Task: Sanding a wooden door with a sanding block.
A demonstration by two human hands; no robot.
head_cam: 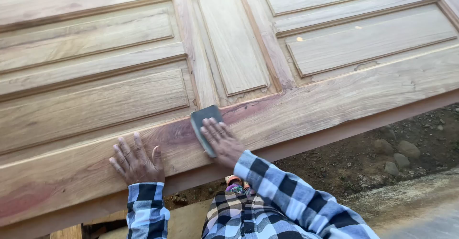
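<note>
A large panelled wooden door [334, 95] lies flat in front of me, pale with reddish streaks along its near rail. My right hand [222, 141] presses a dark grey sanding block [204, 124] against that near rail, fingers spread over the block. My left hand [137, 162] rests flat on the same rail a little to the left, fingers apart, holding nothing. Both arms wear blue, black and white checked sleeves.
Beyond the door's near edge at the right is bare dirt ground with several stones [399, 153]. A pale concrete strip [416, 205] runs along the bottom right. Raised panels and mouldings [232, 40] cover the rest of the door.
</note>
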